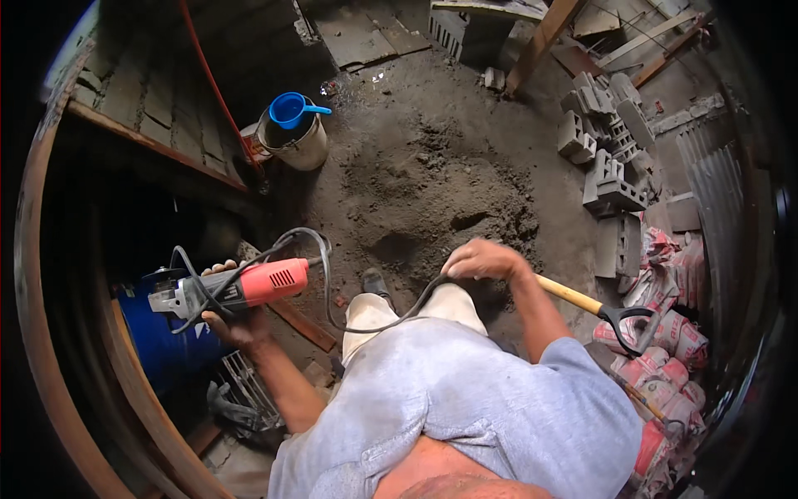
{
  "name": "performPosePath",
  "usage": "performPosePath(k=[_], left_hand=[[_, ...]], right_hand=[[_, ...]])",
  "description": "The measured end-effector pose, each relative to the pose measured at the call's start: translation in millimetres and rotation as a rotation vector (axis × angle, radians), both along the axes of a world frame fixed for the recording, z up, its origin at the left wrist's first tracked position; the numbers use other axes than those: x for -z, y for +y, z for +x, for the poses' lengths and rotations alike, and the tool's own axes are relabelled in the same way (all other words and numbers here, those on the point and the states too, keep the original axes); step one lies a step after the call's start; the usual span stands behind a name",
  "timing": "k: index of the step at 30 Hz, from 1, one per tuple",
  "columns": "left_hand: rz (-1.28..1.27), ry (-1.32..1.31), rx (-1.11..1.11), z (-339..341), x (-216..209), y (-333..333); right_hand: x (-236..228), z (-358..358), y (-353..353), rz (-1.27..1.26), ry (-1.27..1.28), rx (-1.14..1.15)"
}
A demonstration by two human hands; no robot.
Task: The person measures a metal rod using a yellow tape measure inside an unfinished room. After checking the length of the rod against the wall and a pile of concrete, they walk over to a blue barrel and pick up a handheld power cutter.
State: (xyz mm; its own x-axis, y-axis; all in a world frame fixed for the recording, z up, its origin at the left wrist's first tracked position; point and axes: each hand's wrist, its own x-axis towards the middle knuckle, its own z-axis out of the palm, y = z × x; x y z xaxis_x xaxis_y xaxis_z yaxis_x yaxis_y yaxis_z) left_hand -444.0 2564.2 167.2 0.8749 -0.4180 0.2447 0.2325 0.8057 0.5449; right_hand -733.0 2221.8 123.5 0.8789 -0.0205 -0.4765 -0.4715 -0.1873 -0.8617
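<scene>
On the left, my left hand (237,326) is wrapped round a red and grey angle grinder (264,283), whose metal head points left. A dark disc shows at its far side. The black power cord (322,249) loops over the tool and sags across to my right leg. By my right knee, my right hand (482,259) is closed on a stretch of that cord, fingers bent downward. Just beyond my right forearm is a shovel (573,295) with a wooden shaft and black D-shaped handle.
Ahead lies a mound of loose sandy mix (440,191). A bucket (303,150) with a blue dipper (289,110) stands at far left. Concrete blocks (617,243) and red-and-white sacks (665,333) line the right. A blue drum (158,345) sits below the grinder.
</scene>
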Motion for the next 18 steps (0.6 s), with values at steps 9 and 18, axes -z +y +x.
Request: performPosePath(k=[9, 18], left_hand=[[0.289, -0.096, 0.028, 128, -5, -50], [-0.026, -0.02, 0.204, 258, 15, -211]], right_hand=[[-13, 91, -109, 0.43, -0.338, 0.96], [74, 227, -244, 0.177, -0.144, 1.182]])
